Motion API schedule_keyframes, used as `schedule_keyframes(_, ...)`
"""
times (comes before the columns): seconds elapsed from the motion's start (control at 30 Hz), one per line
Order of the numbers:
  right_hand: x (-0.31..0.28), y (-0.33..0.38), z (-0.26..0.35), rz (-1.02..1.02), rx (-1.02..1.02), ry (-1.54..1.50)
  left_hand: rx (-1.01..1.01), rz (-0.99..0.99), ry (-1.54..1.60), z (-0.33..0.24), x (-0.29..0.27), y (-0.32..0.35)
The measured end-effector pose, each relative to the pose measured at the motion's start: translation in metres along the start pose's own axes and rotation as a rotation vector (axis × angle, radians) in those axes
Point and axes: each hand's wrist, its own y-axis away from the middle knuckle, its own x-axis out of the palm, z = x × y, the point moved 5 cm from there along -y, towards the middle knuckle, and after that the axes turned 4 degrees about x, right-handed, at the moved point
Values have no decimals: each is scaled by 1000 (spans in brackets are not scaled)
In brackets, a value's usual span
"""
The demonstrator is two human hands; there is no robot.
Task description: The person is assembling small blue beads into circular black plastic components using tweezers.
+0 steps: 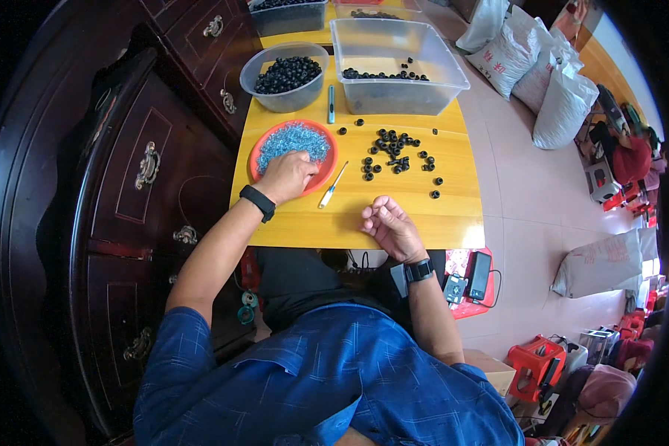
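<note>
Right hand [391, 227], frame centre: rests on the yellow table [453, 215], fingers curled narrow; cannot tell whether it holds anything. Left hand [286, 177], left of centre: fingers bunched down into the pale blue small parts heaped in the orange dish [327, 145]. White-handled tool [331, 186] just beside the dish. Above centre: loose black rings [394, 152] scattered. Top: round bowl [271, 97] and clear tub [438, 70] with more rings.
</note>
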Motion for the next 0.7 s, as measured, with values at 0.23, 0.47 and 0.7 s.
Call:
schedule_keyframes(0.23,4,-1,2,-58,-1,16,32,-23,65,-8,-11,-3)
schedule_keyframes(0.47,0,-26,30,-391,-34,818,2,-128,168,-14,-25,5)
schedule_keyframes(0.7,2,-59,78,-676,-256,1697,-116,-174,421,-56,-57,32)
